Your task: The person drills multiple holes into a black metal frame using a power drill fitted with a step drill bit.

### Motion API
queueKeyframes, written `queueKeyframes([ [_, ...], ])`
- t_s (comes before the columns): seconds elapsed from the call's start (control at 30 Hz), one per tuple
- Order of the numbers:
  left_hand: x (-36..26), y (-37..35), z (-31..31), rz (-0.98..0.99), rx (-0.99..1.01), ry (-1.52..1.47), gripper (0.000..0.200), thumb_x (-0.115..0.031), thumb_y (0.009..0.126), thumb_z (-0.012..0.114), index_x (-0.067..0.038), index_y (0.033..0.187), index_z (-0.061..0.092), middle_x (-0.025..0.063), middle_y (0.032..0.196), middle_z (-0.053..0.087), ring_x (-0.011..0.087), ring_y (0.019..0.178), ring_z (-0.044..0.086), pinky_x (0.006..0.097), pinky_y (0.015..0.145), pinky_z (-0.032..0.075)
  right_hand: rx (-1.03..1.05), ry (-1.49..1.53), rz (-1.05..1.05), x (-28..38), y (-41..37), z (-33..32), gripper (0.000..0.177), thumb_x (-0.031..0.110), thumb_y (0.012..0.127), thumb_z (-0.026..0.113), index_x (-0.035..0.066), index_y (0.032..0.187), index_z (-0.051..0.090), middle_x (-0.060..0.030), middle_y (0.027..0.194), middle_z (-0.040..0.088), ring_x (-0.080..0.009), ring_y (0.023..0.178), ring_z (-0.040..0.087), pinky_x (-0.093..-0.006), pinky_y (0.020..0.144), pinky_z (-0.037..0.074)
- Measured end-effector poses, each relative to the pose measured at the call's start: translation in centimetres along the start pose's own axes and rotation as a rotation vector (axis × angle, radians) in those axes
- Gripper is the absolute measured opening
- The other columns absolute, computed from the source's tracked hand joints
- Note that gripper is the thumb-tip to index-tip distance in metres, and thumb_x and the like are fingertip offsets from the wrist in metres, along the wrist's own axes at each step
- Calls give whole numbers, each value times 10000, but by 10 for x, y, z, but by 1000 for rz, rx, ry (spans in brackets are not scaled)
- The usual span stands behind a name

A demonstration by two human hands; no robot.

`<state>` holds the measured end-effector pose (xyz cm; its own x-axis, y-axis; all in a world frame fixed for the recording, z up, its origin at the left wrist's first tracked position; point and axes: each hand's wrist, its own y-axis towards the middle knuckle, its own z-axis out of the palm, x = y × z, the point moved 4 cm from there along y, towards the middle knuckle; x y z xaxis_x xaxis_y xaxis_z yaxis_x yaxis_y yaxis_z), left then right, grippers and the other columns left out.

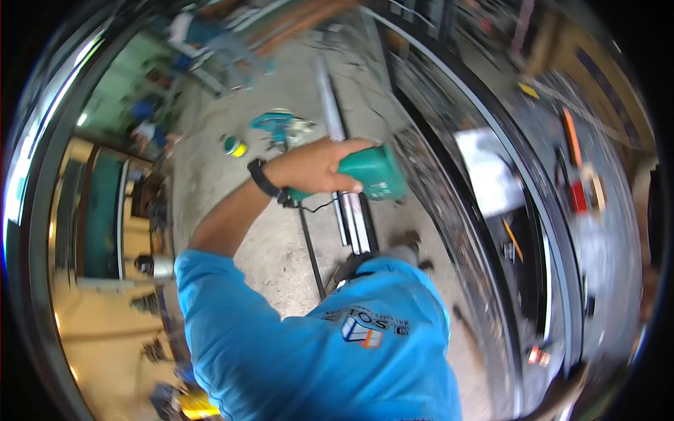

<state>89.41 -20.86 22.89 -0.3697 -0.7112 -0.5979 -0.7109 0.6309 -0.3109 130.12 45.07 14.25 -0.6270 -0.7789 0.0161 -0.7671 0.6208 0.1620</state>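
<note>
My left hand [312,167] reaches forward over the floor, with a dark band on its wrist. Its fingers are wrapped round a green object with white print [379,175]; its shape is like a power tool body, though blur hides the exact kind. A thin black cord [323,206] hangs beneath the wrist. At the lower right edge, what looks like my right hand [577,379] is beside the dark metal frame [570,309]; its fingers are too blurred to read. Long pale metal profiles [357,224] lie on the floor below the green object.
A teal power tool [277,126] and a green-and-yellow tin [235,146] are on the floor ahead. Another person [217,45] is at the far left. On the right, a workbench [604,259] bears a white sheet [489,172] and an orange-handled tool [572,137].
</note>
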Motion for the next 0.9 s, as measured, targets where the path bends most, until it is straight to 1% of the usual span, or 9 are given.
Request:
queueKeyframes([
  [0.03, 10, 13, 25, -7, 10, 27, 759, -331, 904, 788, -7, 1502, 452, 203, 1287, 674, 342, 1127, 678, 410, 973, 525, -100, -15, -56, 46, 2, -13, 378, 121, 937, 644, -26, 1284, 658, -222, 1225, 702, -385, 1148, 671, -436, 992, 533],
  [0.13, 43, 50, 89, 201, -24, 105, 761, -274, 894, 773, -10, 1515, 421, 247, 1104, 710, 227, 844, 738, 412, 812, 581, -75, 23, -61, 170, 13, -40, 581, 112, 659, 880, 36, 1196, 669, -191, 1051, 713, -398, 975, 689, -475, 833, 553],
  [0.23, 14, 64, 95, 3, 140, -241, 712, -168, 906, 743, 29, 1507, 417, 176, 1054, 707, 176, 806, 699, 336, 755, 570, -143, 170, -163, 276, 36, -50, 385, 92, 689, 838, 91, 1005, 618, -131, 968, 671, -362, 916, 673, -465, 773, 528],
  [0.27, -1, 69, 92, -12, 147, -321, 704, -143, 907, 735, 38, 1506, 414, 154, 1041, 703, 161, 796, 686, 318, 740, 565, -137, 151, -247, 303, 45, -48, 543, 176, 709, 870, 111, 1183, 615, -111, 1087, 693, -344, 1018, 684, -458, 844, 557],
  [0.33, -18, 86, 91, 14, 138, -386, 698, -113, 908, 725, 50, 1507, 407, 119, 1021, 694, 137, 775, 661, 290, 715, 554, -279, 283, -419, 353, 57, -55, 595, 222, 742, 863, 147, 1271, 603, -84, 1079, 666, -310, 1064, 650, -431, 902, 557],
  [0.5, -40, 127, 113, 177, 161, -228, 710, -121, 902, 750, 64, 1500, 415, 169, 1115, 712, 207, 913, 702, 333, 830, 562, -67, 125, -426, 258, 47, -61, 659, 330, 762, 880, 138, 1338, 624, -111, 1177, 722, -282, 1032, 722, -420, 910, 580],
  [0.6, -58, 149, 129, 273, 177, -138, 714, -154, 901, 764, 38, 1503, 430, 240, 1253, 694, 329, 1130, 704, 394, 958, 541, 143, 105, -210, 209, 35, -46, 564, 411, 737, 902, 112, 1137, 639, -94, 975, 764, -252, 850, 765, -391, 782, 611],
  [0.7, -72, 176, 141, 420, 206, -46, 727, -184, 909, 761, -22, 1529, 418, 261, 1330, 655, 417, 1191, 673, 432, 985, 537, 42, 165, -283, 240, 43, -50, 540, 448, 734, 897, 116, 1052, 612, -77, 862, 748, -235, 756, 755, -384, 714, 602],
  [0.9, -104, 202, 154, 436, 300, 46, 715, -202, 919, 766, -53, 1530, 426, 220, 1310, 672, 335, 1214, 667, 395, 1022, 498, 6, 133, -278, 313, 60, -52, 493, 461, 780, 840, 121, 1066, 625, -85, 870, 736, -284, 837, 753, -417, 710, 584],
])
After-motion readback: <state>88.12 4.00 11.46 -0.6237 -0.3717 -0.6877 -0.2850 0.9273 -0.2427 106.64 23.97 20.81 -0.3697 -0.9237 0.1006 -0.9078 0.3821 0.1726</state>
